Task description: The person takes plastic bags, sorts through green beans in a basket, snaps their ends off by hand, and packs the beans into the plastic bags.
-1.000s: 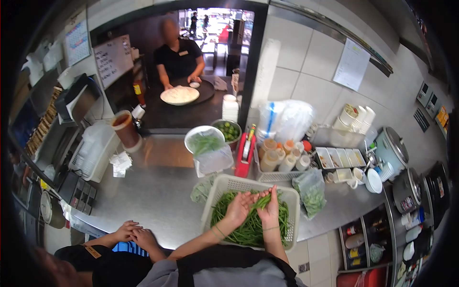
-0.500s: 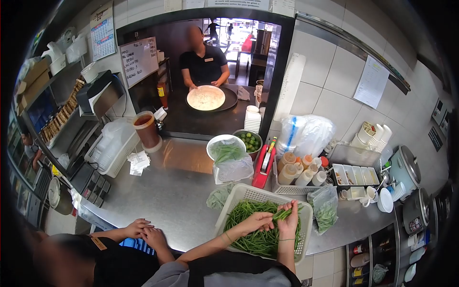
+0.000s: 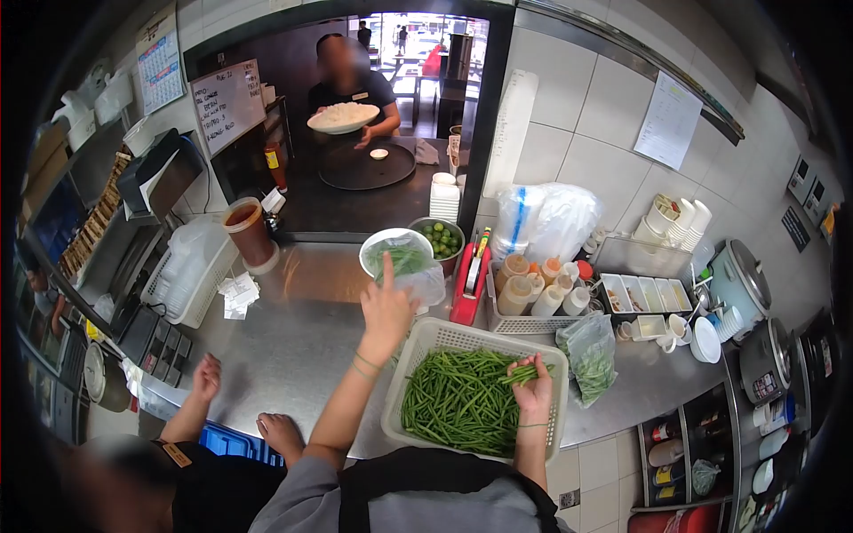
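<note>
My left hand point(image 3: 388, 311) is raised over the counter with its index finger stretched forward, holding nothing. Its fingertip overlaps the white bowl point(image 3: 369, 258) of bagged leafy greens point(image 3: 400, 260) in view; whether it touches them I cannot tell. My right hand point(image 3: 533, 391) is closed around a small bunch of green beans point(image 3: 518, 375). It is over the right side of a white perforated basket point(image 3: 397, 377), which is filled with loose green beans point(image 3: 458, 404).
Beyond the pass-through window, a person point(image 3: 351, 89) holds a plate of rice point(image 3: 342, 118) above a round black tray point(image 3: 366, 166). A co-worker point(image 3: 191, 480) is at my left. A red tape dispenser point(image 3: 469, 284), squeeze bottles point(image 3: 515, 293) and a bag of greens point(image 3: 591, 360) are near the basket.
My left hand has left the beans and swung up and forward, finger extended. My right hand keeps its bunch. The person beyond has lifted the rice plate; the co-worker's hands have parted.
</note>
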